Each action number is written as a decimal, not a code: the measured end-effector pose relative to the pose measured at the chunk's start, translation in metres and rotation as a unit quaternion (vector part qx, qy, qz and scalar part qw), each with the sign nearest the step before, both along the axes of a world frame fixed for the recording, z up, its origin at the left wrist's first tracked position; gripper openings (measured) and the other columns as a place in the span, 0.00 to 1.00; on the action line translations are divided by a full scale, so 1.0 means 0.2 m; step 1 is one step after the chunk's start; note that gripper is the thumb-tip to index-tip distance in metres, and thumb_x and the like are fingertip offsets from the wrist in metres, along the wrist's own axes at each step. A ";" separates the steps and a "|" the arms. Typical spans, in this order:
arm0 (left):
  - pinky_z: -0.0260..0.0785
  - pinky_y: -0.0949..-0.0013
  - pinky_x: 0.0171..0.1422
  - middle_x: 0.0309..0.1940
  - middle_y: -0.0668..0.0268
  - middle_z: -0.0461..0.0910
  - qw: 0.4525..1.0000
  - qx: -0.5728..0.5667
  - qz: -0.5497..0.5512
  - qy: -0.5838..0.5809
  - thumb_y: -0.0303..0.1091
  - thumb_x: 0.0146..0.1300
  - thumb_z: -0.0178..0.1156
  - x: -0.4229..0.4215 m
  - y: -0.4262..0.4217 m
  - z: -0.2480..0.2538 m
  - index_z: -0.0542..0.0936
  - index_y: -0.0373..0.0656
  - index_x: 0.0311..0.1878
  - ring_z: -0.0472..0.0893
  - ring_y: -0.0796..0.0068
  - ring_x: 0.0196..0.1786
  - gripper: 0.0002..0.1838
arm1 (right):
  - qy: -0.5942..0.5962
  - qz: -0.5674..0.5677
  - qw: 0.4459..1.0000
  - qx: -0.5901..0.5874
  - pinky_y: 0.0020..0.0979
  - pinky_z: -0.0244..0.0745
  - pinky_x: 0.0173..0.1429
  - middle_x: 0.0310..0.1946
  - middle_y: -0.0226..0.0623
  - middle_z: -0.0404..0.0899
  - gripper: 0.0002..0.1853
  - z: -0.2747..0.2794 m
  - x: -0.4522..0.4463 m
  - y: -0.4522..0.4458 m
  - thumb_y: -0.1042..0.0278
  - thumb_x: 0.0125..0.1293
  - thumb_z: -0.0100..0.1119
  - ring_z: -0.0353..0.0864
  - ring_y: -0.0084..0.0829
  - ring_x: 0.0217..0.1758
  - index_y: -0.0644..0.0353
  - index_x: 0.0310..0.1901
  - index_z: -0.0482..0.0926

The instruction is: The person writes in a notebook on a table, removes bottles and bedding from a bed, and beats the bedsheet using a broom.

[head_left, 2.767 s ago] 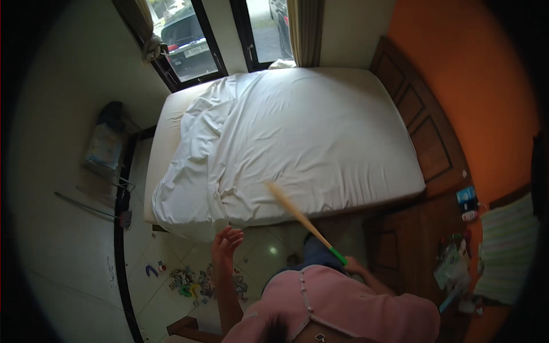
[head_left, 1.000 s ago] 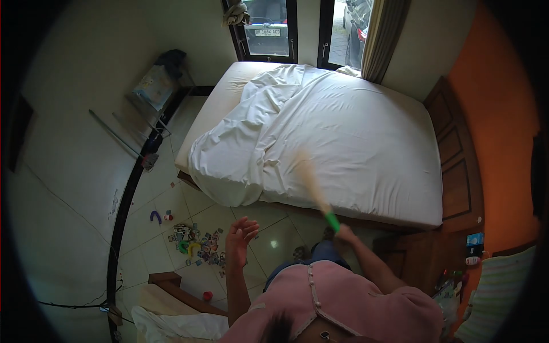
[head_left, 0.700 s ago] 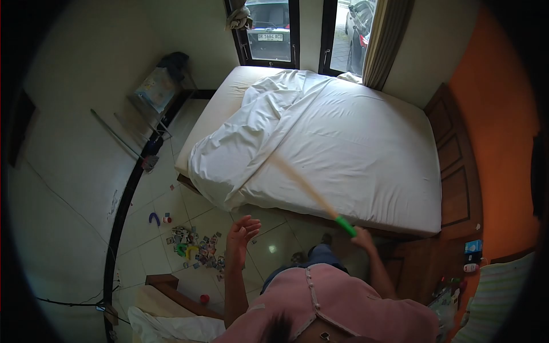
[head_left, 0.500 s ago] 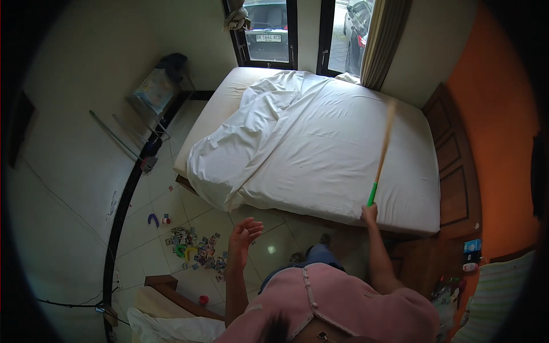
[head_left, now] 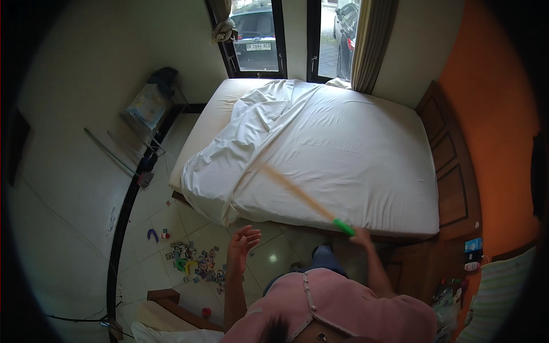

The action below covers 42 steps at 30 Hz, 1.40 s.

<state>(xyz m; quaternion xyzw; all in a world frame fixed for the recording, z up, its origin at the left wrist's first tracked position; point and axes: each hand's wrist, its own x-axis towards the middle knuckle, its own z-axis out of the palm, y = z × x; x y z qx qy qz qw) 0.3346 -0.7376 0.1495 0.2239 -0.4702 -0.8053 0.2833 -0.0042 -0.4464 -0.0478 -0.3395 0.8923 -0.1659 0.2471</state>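
Note:
My right hand (head_left: 361, 236) is wrapped round the green handle of a stick broom (head_left: 303, 196). The broom slants up and left over the bed, its tan bristles blurred by motion; I cannot tell whether they touch the sheet. A white sheet (head_left: 366, 154) covers the mattress, smooth on the right and bunched in folds towards the left. My left hand (head_left: 242, 243) is raised in front of the bed's near edge, fingers loosely curved and apart, with nothing in it.
Many small cards (head_left: 211, 268) lie scattered on the tiled floor (head_left: 143, 268) at left, beside a purple curved toy (head_left: 152, 235). A mop (head_left: 114, 154) leans on the left wall near a chair (head_left: 147, 108). A wooden headboard (head_left: 452, 166) stands at right.
The broom has swung from pointing up the bed's right side to pointing left across its middle. My right hand has moved slightly left and down; my left hand stays raised.

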 end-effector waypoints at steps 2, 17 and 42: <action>0.66 0.66 0.56 0.48 0.58 0.74 1.000 0.008 0.002 -0.009 0.40 0.63 0.52 -0.05 -0.01 -0.03 0.67 0.40 0.56 0.74 0.67 0.51 0.21 | 0.030 -0.184 0.982 -0.034 0.44 0.70 0.39 0.29 0.49 0.78 0.14 0.12 -0.21 0.07 0.68 0.44 0.55 0.77 0.49 0.37 0.59 0.35 0.75; 0.66 0.62 0.56 0.48 0.57 0.73 0.997 -0.043 -0.056 -0.015 0.43 0.63 0.50 -1.10 0.00 0.10 0.65 0.39 0.57 0.74 0.64 0.52 0.23 | -0.068 0.010 0.997 0.044 0.44 0.73 0.43 0.34 0.52 0.78 0.17 -0.40 -0.51 -0.02 0.67 0.45 0.57 0.79 0.48 0.39 0.57 0.40 0.74; 0.66 0.64 0.56 0.48 0.56 0.73 0.991 -0.002 -0.107 -0.076 0.41 0.64 0.49 -1.91 0.10 0.03 0.66 0.37 0.56 0.74 0.65 0.51 0.22 | -0.008 -0.168 0.982 0.083 0.48 0.70 0.39 0.29 0.49 0.78 0.16 -0.17 -1.15 0.49 0.68 0.45 0.54 0.77 0.51 0.35 0.55 0.40 0.73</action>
